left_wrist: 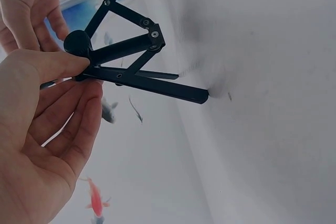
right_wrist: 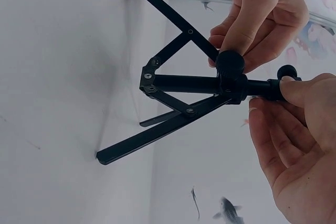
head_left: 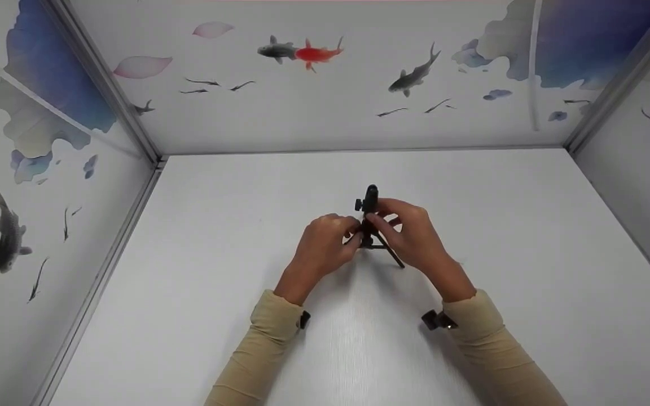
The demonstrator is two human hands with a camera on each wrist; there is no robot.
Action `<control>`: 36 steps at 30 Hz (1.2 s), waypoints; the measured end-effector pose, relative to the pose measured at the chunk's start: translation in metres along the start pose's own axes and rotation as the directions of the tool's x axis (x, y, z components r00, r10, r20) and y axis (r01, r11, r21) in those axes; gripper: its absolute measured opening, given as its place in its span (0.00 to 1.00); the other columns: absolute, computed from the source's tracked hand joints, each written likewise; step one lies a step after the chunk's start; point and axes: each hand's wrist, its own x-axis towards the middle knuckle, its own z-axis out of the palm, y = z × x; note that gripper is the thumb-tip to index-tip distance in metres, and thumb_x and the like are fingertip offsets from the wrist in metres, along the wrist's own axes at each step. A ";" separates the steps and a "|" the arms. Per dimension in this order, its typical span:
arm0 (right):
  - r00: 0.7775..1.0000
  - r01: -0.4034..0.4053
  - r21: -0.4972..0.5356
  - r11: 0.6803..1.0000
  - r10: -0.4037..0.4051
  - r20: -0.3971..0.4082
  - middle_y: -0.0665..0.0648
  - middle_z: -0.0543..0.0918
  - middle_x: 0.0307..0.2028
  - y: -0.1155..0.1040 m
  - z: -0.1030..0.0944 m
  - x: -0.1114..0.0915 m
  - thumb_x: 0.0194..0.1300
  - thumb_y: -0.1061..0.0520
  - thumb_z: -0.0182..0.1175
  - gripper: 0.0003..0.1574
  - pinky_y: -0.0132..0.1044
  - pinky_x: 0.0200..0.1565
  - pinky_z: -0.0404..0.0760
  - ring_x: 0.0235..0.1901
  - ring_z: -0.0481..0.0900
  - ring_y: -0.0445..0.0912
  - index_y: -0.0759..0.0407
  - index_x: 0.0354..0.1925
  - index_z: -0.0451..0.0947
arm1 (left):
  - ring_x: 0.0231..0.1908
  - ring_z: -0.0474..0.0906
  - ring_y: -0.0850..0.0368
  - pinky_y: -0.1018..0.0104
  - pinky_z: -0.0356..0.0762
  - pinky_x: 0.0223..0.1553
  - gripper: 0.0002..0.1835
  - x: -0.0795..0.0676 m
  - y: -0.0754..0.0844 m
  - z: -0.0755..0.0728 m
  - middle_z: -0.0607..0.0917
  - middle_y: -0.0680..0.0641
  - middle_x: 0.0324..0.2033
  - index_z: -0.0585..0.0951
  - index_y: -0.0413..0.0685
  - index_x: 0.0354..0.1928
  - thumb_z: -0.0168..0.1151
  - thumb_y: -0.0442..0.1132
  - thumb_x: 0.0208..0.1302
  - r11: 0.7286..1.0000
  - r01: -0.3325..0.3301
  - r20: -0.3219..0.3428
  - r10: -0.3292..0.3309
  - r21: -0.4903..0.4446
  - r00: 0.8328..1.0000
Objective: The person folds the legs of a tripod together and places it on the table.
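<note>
Tripod: the small black tripod (right_wrist: pixel 191 84) stands a little right of centre in the head view, between my two hands, its post rising from the table (head_left: pixel 178 293).
Left hand: my left hand (head_left: pixel 328 239) is clamped by thumb and fingertips on the hub where the legs join; I judge this grip steadies the body at its stiffest point.
Right hand: my right hand (head_left: pixel 415 228) pinches the upper post (right_wrist: pixel 257 88) beside the small knob (right_wrist: pixel 287 71), toward the right edge of the right wrist view; held there, the top section is probably easier to control apart from the base.
Legs: spread, with the long leg (right_wrist: pixel 157 131) reaching to the lower left of that view; the splay likely gives a broad, stable footing.
Braces: short links, such as the brace (right_wrist: pixel 172 50) at upper left, join tube to legs, presumably to hold that spread.
Large knob: the round knob (right_wrist: pixel 230 62) sits at the hub, right beside my left fingers.
Back panel: the fish-printed panel (head_left: pixel 330 113) fills the top of the head view.
</note>
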 end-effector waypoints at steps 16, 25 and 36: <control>1.000 -0.001 0.017 1.000 0.001 0.002 0.50 0.93 0.47 0.001 0.000 0.000 0.78 0.56 0.67 0.13 0.43 0.42 0.90 0.47 0.90 0.43 0.54 0.57 0.87 | 0.29 0.84 0.60 0.64 0.82 0.33 0.04 0.000 0.001 0.000 0.92 0.52 0.29 0.93 0.47 0.41 0.73 0.37 0.69 1.000 -0.005 -0.025 0.005 0.001 1.000; 1.000 -0.008 0.017 1.000 0.008 0.002 0.50 0.92 0.47 0.001 0.000 0.000 0.78 0.56 0.67 0.14 0.45 0.43 0.90 0.48 0.90 0.44 0.53 0.58 0.87 | 0.30 0.85 0.59 0.63 0.84 0.34 0.05 0.000 0.003 -0.003 0.93 0.51 0.30 0.93 0.46 0.42 0.73 0.38 0.70 1.000 -0.011 -0.046 0.011 0.005 0.999; 1.000 0.003 0.015 1.000 -0.003 -0.005 0.51 0.92 0.47 0.001 0.000 0.000 0.78 0.55 0.67 0.15 0.47 0.42 0.90 0.48 0.90 0.45 0.54 0.59 0.87 | 0.30 0.86 0.58 0.62 0.84 0.34 0.05 0.001 0.003 -0.004 0.93 0.49 0.31 0.93 0.46 0.42 0.72 0.38 0.70 1.000 -0.009 -0.049 0.009 0.004 0.999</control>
